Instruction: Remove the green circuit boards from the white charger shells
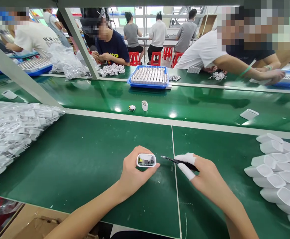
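Note:
My left hand (136, 167) is closed round a white oval plastic housing (146, 165), its open end facing me. Inside the housing a circuit board (146, 160) with small parts shows, one of them yellow. To the right, my right hand (199, 169) pinches black tweezers (176, 161) between thumb and forefinger, both in white finger covers. The tweezers' tips point left at the housing and stay a short way apart from it.
White housings (276, 166) stand in rows at right. Bagged white parts (15, 132) fill the left. Beyond the ledge lie a small board (132, 108), a housing (144, 105) and another housing (249, 114). A blue tray (148, 77) of parts sits farther back, near several co-workers.

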Demonstrator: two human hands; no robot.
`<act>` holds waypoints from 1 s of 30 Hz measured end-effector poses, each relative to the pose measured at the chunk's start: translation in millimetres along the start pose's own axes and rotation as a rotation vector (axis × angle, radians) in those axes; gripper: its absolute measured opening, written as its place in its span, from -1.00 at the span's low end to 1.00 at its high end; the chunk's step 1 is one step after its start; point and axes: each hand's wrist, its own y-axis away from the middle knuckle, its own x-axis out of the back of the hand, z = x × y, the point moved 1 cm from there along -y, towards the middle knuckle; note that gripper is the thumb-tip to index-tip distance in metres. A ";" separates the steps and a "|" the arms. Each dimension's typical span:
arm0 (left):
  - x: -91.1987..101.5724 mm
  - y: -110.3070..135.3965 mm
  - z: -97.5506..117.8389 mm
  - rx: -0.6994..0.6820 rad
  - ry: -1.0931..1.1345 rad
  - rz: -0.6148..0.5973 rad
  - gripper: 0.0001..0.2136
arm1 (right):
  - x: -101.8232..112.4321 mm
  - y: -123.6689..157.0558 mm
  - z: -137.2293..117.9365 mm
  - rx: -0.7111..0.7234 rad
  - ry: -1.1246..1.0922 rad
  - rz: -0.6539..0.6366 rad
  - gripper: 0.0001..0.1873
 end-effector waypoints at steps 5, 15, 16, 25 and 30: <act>-1.5 -1.6 0.9 0.208 0.113 -0.014 -0.84 | -28.2 -9.3 9.4 -0.024 0.249 -0.093 -0.70; -23.3 16.3 -2.7 0.228 0.253 -0.042 -0.76 | -43.3 -8.7 -43.5 0.300 -0.142 0.424 -0.77; -24.7 18.0 -2.8 0.199 0.251 -0.039 -0.74 | -45.3 -8.2 -43.6 0.295 -0.153 0.429 -0.78; -28.6 24.6 -12.0 0.067 0.147 -0.024 -0.71 | -51.3 -7.8 -36.7 0.321 -0.236 0.374 -0.81; -30.8 25.5 -8.0 0.104 0.148 -0.061 -0.70 | -50.0 -7.5 -35.0 0.329 -0.247 0.398 -0.76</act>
